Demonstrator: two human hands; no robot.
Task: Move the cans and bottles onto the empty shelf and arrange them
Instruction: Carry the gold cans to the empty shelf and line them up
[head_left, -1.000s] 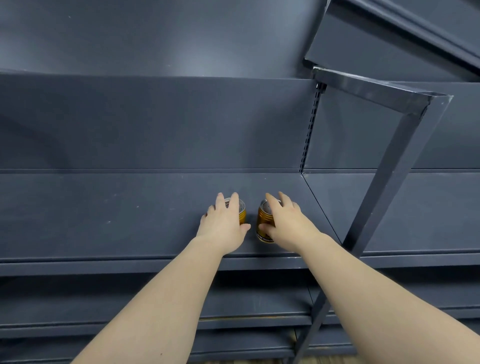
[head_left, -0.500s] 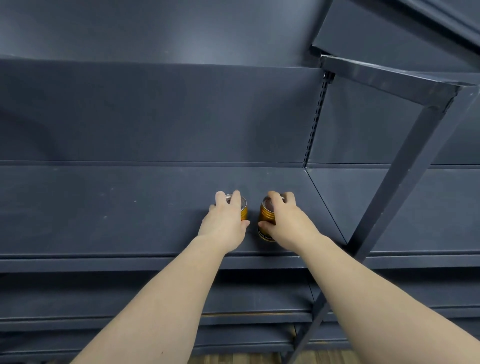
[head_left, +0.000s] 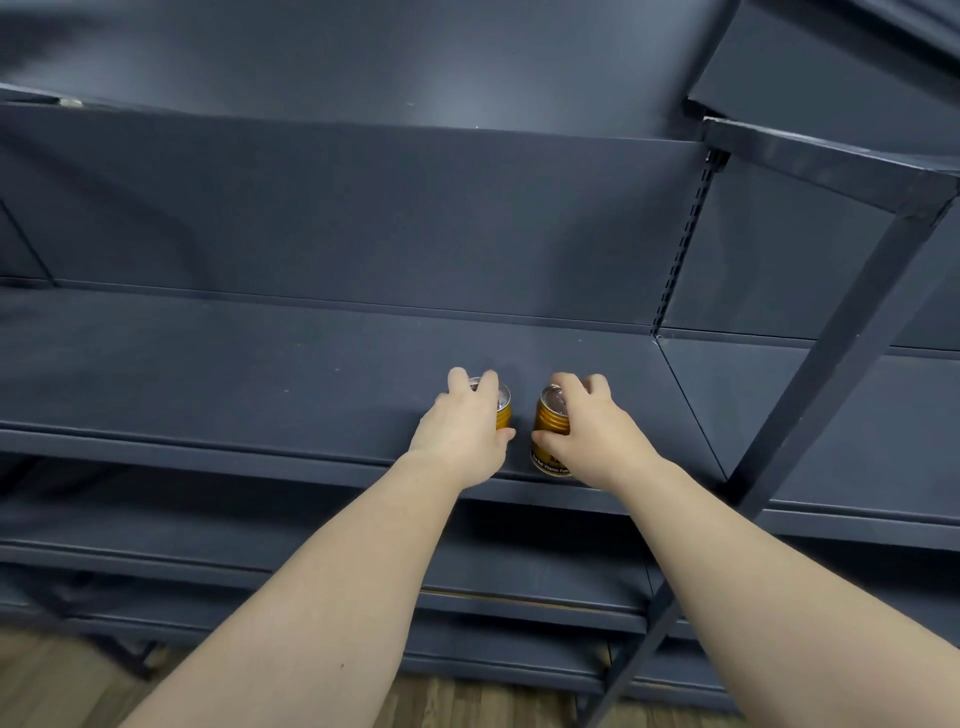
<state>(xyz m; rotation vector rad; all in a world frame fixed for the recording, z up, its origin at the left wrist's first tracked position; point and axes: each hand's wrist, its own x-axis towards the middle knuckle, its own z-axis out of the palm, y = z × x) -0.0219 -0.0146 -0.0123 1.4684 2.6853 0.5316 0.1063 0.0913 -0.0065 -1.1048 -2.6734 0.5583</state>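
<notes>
Dark grey shelf (head_left: 260, 374), front edge: two gold cans upright, side by side, w/ gap. Left hand (head_left: 462, 431) grips left can (head_left: 503, 410); right hand (head_left: 592, 436) grips right can (head_left: 549, 421).

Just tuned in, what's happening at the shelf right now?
A person is placing two gold cans on the dark shelf. The left hand grips the left can from above and the right hand grips the right can. Both cans are upright, side by side with a narrow gap between them, and appear to stand near the shelf's front edge. Neither hand has let go.
</notes>
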